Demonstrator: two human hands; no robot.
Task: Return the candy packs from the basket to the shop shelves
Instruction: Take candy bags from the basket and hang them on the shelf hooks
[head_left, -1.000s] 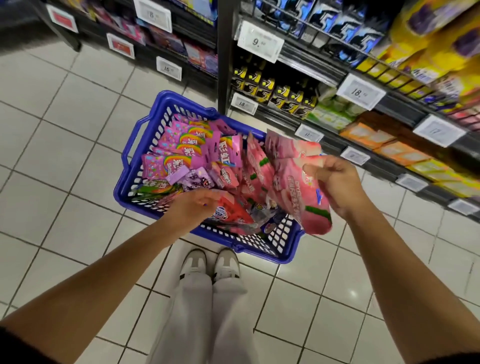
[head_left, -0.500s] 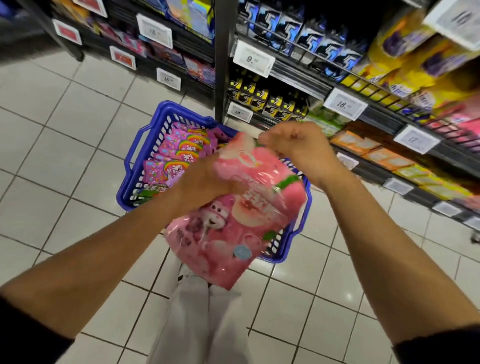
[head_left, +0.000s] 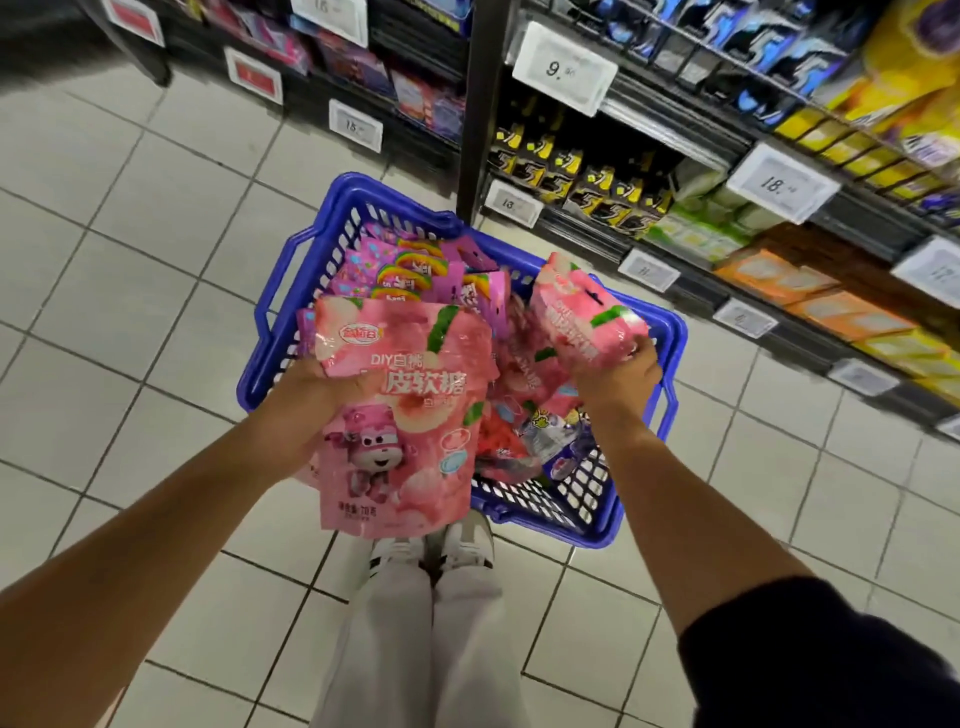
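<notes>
A blue plastic basket (head_left: 270, 312) stands on the tiled floor, filled with several pink and purple candy packs (head_left: 410, 275). My left hand (head_left: 311, 395) holds a large pink peach candy pack (head_left: 400, 415) from behind, its face turned up toward me, over the basket's near left side. My right hand (head_left: 618, 379) grips a second pink peach pack (head_left: 582, 312) by its lower edge above the basket's right side. Both hands' fingers are mostly hidden behind the packs.
Shop shelves (head_left: 675, 130) run along the right and top, stocked with black-yellow, green, orange and yellow packs, with white price tags (head_left: 563, 67) on the rails. A dark shelf post (head_left: 478, 104) stands just behind the basket. My shoes (head_left: 436, 551) are below it.
Both hands held one pink pack half a second ago. Now the left hand keeps that pack lower left, and the right hand has moved right and grips another pink pack over the basket.
</notes>
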